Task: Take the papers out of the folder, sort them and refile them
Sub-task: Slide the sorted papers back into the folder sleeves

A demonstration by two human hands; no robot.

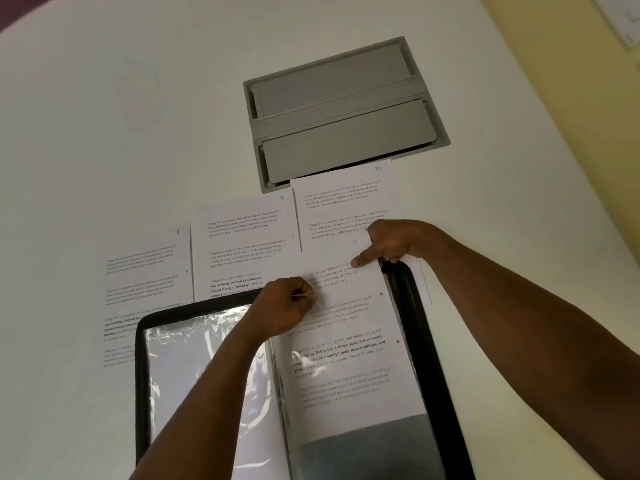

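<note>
Four printed white paper sheets show — three lying flat on the white table, hand-numbered 8 (pixel 145 271), 9 (pixel 242 237) and 10 (pixel 343 199), and one partly inside a sleeve (pixel 346 341). One black-edged folder (pixel 433 375) lies open with two clear plastic sleeves visible. Two bare hands — left (pixel 284 306), right (pixel 391 242). One grey metal hatch (pixel 346 112) with two flaps.

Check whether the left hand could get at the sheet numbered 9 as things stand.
Probably yes. The left hand is pinching the sheet in the folder, but sheet 9 lies flat just beyond it with nothing on its upper part; it would have to let go first.
</note>
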